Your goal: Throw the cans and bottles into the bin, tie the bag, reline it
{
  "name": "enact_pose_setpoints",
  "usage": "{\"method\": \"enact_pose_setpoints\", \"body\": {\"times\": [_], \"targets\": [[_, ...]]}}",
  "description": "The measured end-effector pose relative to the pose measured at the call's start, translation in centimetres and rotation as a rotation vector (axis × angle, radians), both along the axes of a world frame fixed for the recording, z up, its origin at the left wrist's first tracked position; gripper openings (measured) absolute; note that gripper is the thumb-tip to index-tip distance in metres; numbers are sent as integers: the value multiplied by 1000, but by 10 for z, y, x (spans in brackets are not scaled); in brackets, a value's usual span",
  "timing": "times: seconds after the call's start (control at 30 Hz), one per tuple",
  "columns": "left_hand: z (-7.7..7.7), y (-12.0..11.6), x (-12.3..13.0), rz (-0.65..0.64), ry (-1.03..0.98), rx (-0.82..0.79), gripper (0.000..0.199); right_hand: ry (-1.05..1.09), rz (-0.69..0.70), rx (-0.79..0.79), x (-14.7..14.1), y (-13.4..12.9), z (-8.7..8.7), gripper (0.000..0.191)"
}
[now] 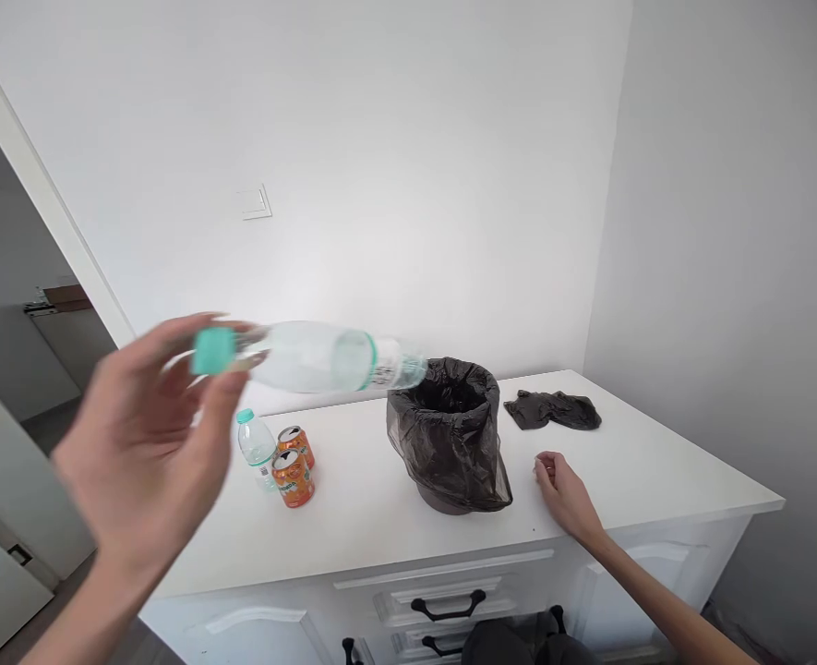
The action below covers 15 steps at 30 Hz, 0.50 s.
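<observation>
My left hand is raised at the left, its fingers closed round the neck of a clear plastic bottle with a green cap. The bottle lies level in the air, its base pointing right, close to the mouth of a bin lined with a black bag. My right hand rests on the countertop to the right of the bin, fingers curled in, with nothing visible in them. Below the held bottle stand a second green-capped bottle and two orange soda cans, a front can and a rear can.
A crumpled black plastic bag lies on the white countertop right of the bin. Cabinet drawers with a black handle are underneath. A light switch is on the wall behind, and a doorway opens at the left.
</observation>
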<state>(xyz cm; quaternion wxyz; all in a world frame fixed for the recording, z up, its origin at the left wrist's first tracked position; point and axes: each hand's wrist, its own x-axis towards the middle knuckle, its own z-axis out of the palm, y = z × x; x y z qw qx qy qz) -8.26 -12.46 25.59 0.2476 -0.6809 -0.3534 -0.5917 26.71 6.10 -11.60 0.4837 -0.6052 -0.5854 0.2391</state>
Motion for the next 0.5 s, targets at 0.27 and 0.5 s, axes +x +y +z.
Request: {"method": "enact_pose_setpoints", "body": {"times": [0.27, 0.5], "targets": [[-20, 105, 51, -187, 407, -340, 31, -52, 18, -8, -3, 1, 4, 35], [-29, 164, 48, -244, 600, -683, 29, -57, 7, 24, -2, 5, 2, 33]]}}
